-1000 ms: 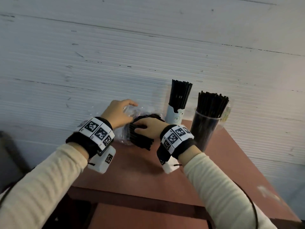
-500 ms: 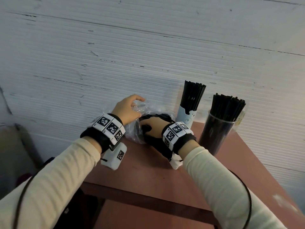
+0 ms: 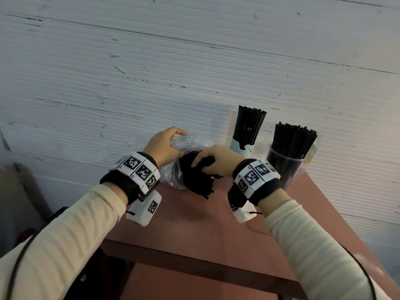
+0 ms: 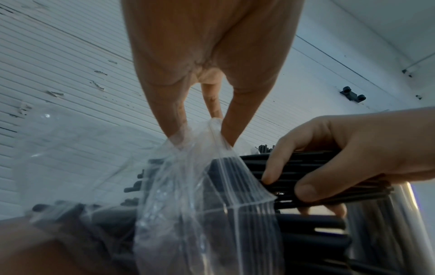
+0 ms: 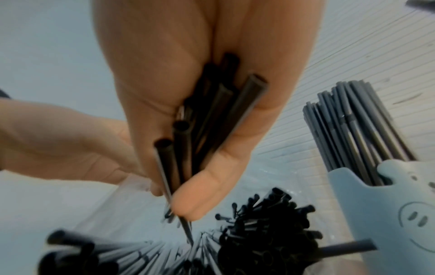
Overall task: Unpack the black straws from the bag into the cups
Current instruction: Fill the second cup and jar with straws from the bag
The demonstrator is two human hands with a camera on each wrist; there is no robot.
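Observation:
A clear plastic bag (image 3: pixel 173 176) of black straws lies at the back of the red-brown table (image 3: pixel 194 230). My left hand (image 3: pixel 171 146) pinches the bag's top edge (image 4: pixel 212 128) between thumb and fingers. My right hand (image 3: pixel 205 165) grips a bundle of black straws (image 3: pixel 199 182) at the bag's mouth, and their near ends stick out towards me. In the right wrist view the straws (image 5: pixel 212 111) run through my curled fingers (image 5: pixel 202 186). A pale blue cup (image 3: pixel 241 148) and a clear cup (image 3: pixel 283 169) stand to the right, both packed with upright straws.
A white ribbed wall (image 3: pixel 194 61) rises right behind the table, close to the bag and cups. The table's front edge (image 3: pixel 194 263) is near me and its right edge runs diagonally past the clear cup. Dark objects lie on the floor at the left.
My right hand has closed round a bundle of straws and shifted a little to the right at the bag's mouth. The left hand keeps its hold on the bag.

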